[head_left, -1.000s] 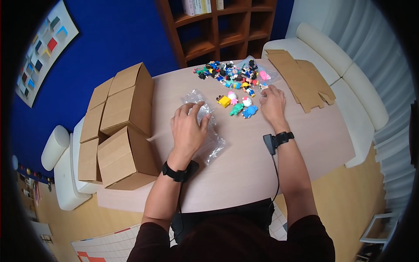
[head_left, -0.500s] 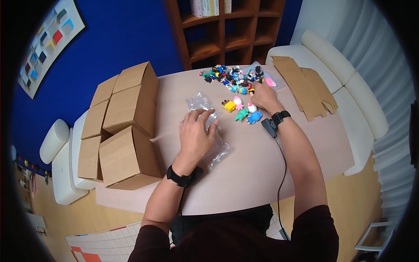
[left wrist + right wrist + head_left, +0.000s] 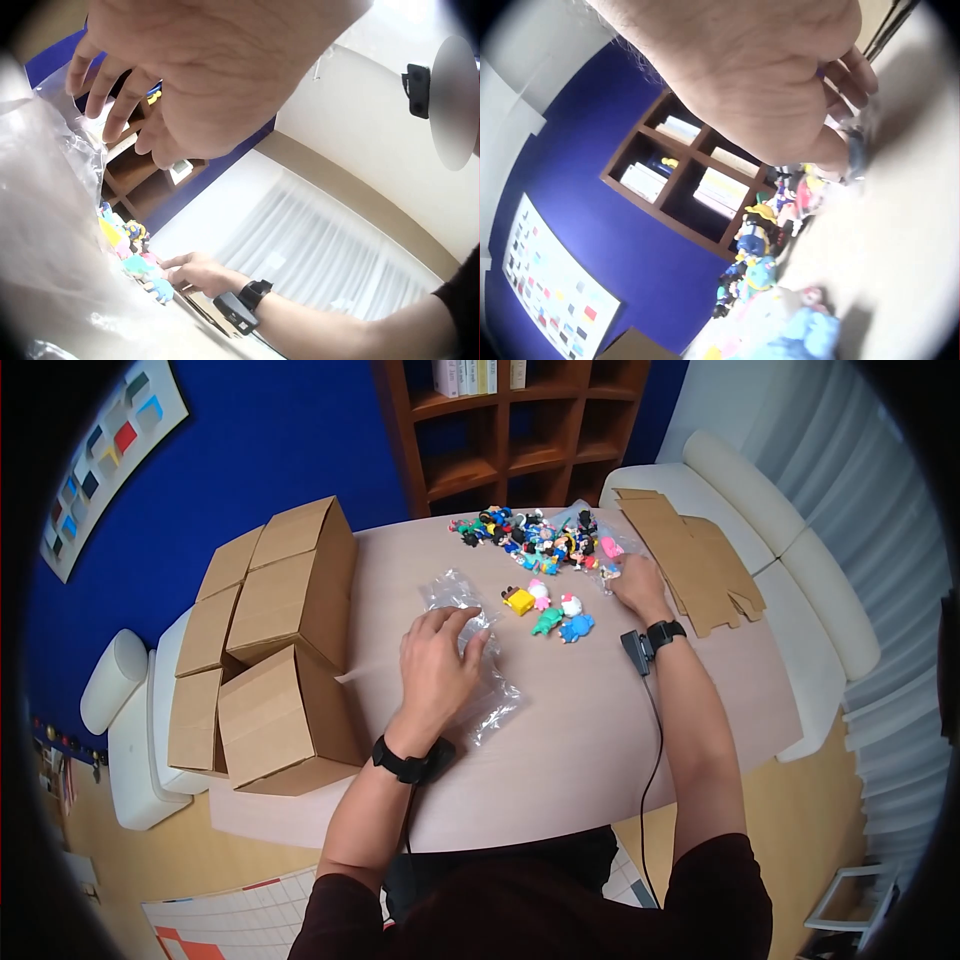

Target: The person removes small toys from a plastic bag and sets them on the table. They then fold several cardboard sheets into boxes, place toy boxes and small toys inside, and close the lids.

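My left hand [image 3: 438, 665] hovers over a crumpled clear plastic bag [image 3: 490, 705], its fingers loosely bent and holding nothing. At the right edge of a heap of small toy figures [image 3: 535, 538], my right hand [image 3: 640, 588] pinches a small toy figure [image 3: 609, 571] with its fingertips. The right wrist view shows that figure as a dark blur [image 3: 856, 154] by the thumb, mostly hidden by the hand. Nearer to me lie a yellow figure [image 3: 519, 601], a pink one [image 3: 539, 594], a white one [image 3: 571, 605], a green one [image 3: 547, 622] and a blue one [image 3: 576, 628].
Several cardboard boxes [image 3: 270, 605] stand at the table's left. Flattened cardboard [image 3: 700, 565] lies at the right edge. Another clear bag [image 3: 625, 547] with a pink figure [image 3: 611, 547] by it lies beside the heap. A wooden shelf [image 3: 505, 460] stands behind the table.
My right hand reached left into the edge of the heap, then drew back right to its side. The left hand stays over the plastic bag. The view has shifted slightly.
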`<state>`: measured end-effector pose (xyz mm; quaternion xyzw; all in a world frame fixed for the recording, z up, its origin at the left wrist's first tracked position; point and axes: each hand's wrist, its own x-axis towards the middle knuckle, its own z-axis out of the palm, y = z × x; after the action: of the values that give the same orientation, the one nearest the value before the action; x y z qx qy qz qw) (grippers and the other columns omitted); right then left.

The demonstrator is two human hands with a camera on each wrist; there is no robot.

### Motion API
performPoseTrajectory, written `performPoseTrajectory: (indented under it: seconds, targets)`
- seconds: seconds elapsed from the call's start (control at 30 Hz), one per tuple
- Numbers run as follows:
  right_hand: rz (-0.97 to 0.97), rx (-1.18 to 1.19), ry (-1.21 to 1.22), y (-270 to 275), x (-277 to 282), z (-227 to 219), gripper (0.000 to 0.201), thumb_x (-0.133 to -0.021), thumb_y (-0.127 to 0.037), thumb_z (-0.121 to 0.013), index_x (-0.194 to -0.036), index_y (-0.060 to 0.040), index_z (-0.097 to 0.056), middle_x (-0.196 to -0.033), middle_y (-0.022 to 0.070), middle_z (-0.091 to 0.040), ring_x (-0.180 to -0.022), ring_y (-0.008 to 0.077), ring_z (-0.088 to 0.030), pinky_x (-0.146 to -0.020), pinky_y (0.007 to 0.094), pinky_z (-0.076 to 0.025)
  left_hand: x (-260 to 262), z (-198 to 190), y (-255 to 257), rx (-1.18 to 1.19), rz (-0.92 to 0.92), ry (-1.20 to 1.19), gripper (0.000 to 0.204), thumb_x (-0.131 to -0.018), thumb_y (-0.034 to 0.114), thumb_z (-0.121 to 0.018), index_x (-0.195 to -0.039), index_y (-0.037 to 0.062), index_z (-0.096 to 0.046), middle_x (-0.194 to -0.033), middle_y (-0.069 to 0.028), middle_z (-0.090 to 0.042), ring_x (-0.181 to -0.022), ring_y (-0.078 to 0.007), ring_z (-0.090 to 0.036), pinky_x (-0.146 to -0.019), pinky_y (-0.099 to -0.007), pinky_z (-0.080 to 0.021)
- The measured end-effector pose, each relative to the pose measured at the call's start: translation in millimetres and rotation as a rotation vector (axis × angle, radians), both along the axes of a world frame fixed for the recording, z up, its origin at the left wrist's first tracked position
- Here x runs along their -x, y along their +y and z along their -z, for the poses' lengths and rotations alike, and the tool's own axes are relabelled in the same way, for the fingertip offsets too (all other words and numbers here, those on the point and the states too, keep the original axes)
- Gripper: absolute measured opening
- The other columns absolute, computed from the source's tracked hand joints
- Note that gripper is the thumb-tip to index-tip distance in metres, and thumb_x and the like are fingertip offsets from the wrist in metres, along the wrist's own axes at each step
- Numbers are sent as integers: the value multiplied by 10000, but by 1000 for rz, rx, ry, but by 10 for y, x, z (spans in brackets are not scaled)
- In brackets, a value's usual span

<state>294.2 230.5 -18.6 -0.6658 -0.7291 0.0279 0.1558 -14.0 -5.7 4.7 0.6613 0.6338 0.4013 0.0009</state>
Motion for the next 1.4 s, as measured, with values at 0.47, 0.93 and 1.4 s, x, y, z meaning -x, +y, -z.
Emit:
performPoseTrajectory:
  seconds: [0.47,0.93,1.4]
  targets:
    - [-103,102,1416,-1073,411,-342,371,-838,118,-774,-1155,1,-621,-951,56,-676,-828,141,-701,-716,268,-580,-400,-361,102,176,251,-457,394,-1041,234,-747,-1357,0,-732,-1298,-197,-771,-1201,-317,-744,-1039,-402,-579]
    - [-550,94,1242,-1554,833,-104,300,-953,-8,-783,-1242,7,-703,-1126,59,-716,-927,103,-690,-813,263,-568,-211,-98,300,530,472,-674,343,-1087,173,-707,-1365,-19,-646,-1100,-66,-734,-931,-143,-689,-852,-313,-585]
    - [-339,384,1645,-1513,649,-18,89,-1008,-36,-713,-984,34,-763,-889,41,-743,-805,111,-669,-765,288,-534,-447,-112,282,668,382,-1114,487,-976,84,-673,-1435,-16,-542,-1147,-141,-670,-1017,-220,-705,-884,-394,-615]
